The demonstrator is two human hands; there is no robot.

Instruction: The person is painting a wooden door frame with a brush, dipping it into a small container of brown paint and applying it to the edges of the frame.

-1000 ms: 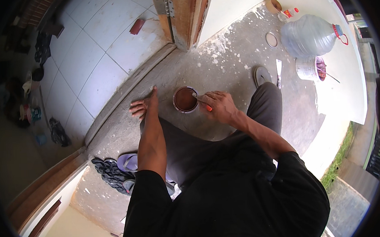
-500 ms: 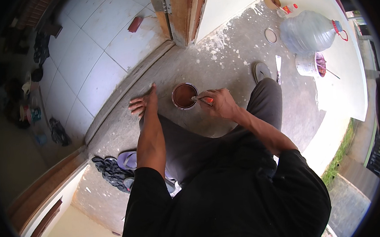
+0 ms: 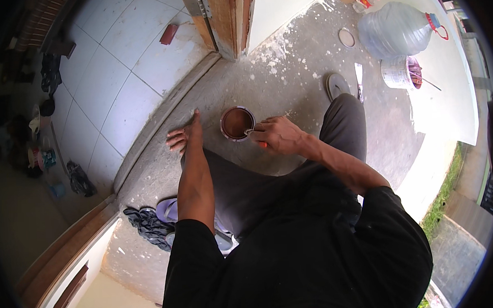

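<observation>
Head view: paint can (image 3: 237,122) between hands, left (image 3: 183,136) spread flat, right (image 3: 279,135) seemingly gripping tool (image 3: 261,144).

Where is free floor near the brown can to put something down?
Bare concrete lies between the can and the wooden door frame, and between the left hand and the tile step. It is crowded at the can's right, where the right hand works, and around the water jug.

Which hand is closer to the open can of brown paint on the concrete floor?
The right hand: it is at the can's right rim, holding an orange-handled tool at it. The left hand rests flat on the floor to the can's left, apart from it.
</observation>
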